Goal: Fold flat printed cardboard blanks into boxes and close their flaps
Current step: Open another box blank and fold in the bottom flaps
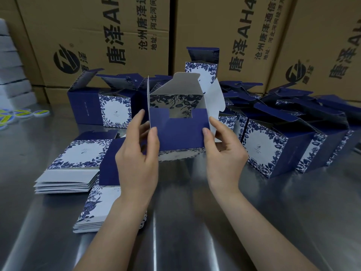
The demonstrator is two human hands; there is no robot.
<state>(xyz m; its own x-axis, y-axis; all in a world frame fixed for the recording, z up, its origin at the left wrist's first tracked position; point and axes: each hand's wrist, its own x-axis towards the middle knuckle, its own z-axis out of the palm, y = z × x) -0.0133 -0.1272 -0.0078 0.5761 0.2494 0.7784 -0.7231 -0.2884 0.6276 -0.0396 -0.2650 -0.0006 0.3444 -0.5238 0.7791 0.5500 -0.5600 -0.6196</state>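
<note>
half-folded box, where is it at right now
In the head view the half-folded box is at centre, held between the left hand and right hand above the metal table, folded boxes behind it.

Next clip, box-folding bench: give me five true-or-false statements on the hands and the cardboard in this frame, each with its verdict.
1. The left hand and the right hand both hold the half-folded blue and white printed cardboard box. True.
2. All flaps of the held box are closed. False: its white-lined flaps stand open at the top.
3. Stacks of flat printed cardboard blanks lie on the left hand's side. True.
4. The work surface is wooden. False: it is a shiny metal table.
5. No boxes have been folded yet. False: folded blue and white boxes stand behind and to the right.
</note>
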